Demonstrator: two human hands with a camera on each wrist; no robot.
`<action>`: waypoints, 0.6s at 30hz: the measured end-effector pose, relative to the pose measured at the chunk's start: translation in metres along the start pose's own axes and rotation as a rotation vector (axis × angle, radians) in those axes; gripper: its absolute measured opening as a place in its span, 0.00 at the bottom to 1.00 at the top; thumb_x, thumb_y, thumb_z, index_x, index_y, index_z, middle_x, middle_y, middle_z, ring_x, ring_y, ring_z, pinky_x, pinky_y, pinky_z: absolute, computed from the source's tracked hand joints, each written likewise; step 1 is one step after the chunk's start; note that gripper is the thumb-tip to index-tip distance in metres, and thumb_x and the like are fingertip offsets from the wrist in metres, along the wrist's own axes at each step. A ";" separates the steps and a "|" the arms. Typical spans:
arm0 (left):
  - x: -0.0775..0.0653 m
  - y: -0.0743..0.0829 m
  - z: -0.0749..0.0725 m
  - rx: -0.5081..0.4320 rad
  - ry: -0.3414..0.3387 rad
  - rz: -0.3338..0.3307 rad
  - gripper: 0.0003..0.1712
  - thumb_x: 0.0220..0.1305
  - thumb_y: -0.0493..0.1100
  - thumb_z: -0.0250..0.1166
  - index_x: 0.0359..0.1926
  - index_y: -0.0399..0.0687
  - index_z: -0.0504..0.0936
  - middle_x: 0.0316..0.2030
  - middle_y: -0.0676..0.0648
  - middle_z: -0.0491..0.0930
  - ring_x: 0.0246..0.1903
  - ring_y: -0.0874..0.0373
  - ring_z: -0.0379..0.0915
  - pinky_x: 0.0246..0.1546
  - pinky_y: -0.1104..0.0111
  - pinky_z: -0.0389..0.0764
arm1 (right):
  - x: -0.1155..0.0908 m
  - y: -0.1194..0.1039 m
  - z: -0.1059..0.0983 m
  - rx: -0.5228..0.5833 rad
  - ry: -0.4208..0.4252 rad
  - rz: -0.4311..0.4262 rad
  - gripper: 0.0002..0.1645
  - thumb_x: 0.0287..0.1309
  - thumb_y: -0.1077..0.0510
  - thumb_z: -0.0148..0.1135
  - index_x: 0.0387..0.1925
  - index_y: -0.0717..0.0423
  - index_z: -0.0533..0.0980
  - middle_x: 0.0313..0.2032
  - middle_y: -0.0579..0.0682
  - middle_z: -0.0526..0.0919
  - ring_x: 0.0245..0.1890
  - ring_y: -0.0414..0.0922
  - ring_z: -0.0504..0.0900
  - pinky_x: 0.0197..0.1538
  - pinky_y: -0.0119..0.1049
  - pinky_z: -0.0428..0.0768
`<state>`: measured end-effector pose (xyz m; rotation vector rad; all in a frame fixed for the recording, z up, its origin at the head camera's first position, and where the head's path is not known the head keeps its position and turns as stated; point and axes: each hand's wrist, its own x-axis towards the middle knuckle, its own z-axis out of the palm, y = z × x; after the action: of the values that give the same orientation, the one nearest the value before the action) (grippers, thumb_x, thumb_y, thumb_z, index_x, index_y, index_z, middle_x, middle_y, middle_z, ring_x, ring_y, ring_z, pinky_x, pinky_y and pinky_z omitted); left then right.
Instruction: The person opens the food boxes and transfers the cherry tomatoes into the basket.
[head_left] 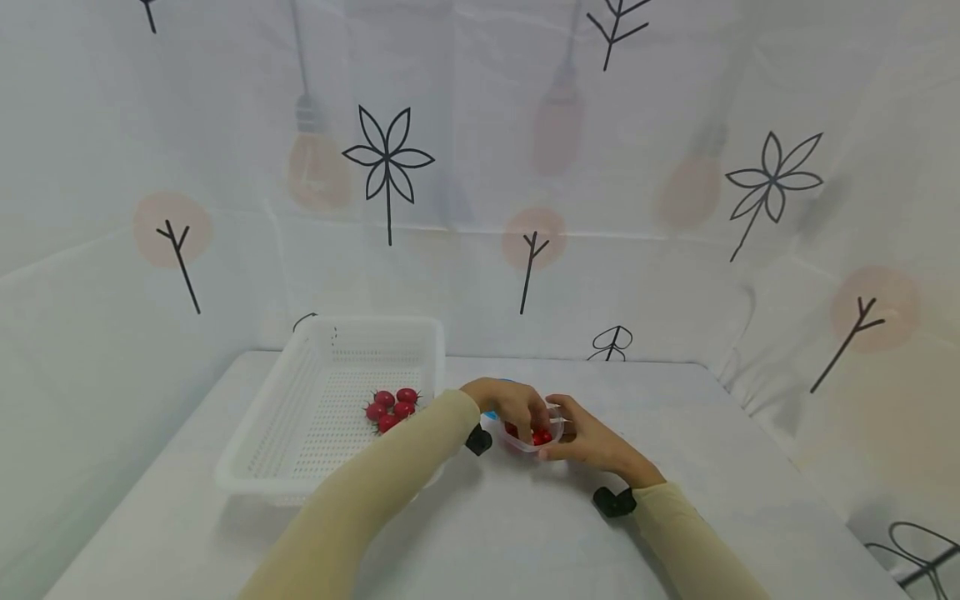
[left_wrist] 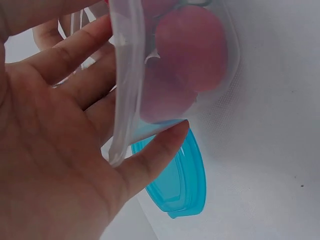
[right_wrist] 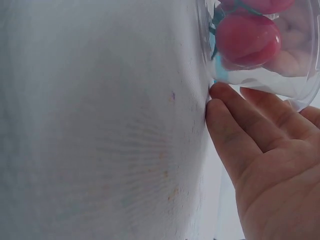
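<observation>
The step in hand, I judge, is settling tomatoes (right_wrist: 248,40) into the tub (left_wrist: 131,65), just past my 12 o'clock. My left hand (head_left: 513,402) reaches over the rim, fingers inside; whether they pinch a tomato I can't tell. My right hand (head_left: 592,439) curves round the tub's 3 o'clock side. More tomatoes (head_left: 385,399) lie in the basket (head_left: 258,433) at 11 o'clock; the lid (left_wrist: 196,167) is near the tub. Next calls, I'd say, for freeing my left fingers without tipping it.

Tomatoes (head_left: 384,399) red; lid (left_wrist: 173,187) blue; basket (head_left: 318,433) white; sleeves (head_left: 375,487) pale yellow; backdrop (head_left: 457,167) black-flowered.
</observation>
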<state>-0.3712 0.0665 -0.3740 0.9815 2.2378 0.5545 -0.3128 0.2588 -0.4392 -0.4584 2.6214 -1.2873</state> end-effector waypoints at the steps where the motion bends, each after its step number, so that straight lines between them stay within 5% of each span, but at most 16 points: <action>1: 0.000 0.000 0.000 -0.002 -0.003 -0.004 0.19 0.52 0.35 0.69 0.48 0.50 0.81 0.41 0.54 0.78 0.43 0.59 0.69 0.45 0.68 0.75 | 0.000 0.000 0.000 0.000 -0.002 -0.002 0.57 0.44 0.43 0.74 0.69 0.50 0.52 0.65 0.56 0.64 0.54 0.53 0.75 0.54 0.51 0.75; 10: -0.001 0.001 0.000 0.044 0.015 -0.041 0.16 0.59 0.41 0.66 0.50 0.54 0.81 0.44 0.56 0.76 0.45 0.59 0.68 0.49 0.65 0.74 | 0.000 -0.001 0.000 -0.021 -0.002 -0.008 0.56 0.45 0.42 0.73 0.69 0.49 0.52 0.65 0.56 0.64 0.55 0.53 0.74 0.55 0.51 0.74; 18: -0.002 0.000 0.002 0.053 0.102 -0.027 0.07 0.57 0.41 0.68 0.38 0.55 0.83 0.37 0.57 0.78 0.41 0.59 0.70 0.42 0.67 0.76 | 0.001 0.001 0.001 -0.022 0.006 0.002 0.56 0.43 0.41 0.74 0.69 0.49 0.53 0.63 0.54 0.66 0.57 0.53 0.72 0.57 0.51 0.73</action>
<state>-0.3686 0.0647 -0.3748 0.9671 2.3639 0.5470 -0.3139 0.2582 -0.4400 -0.4559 2.6426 -1.2626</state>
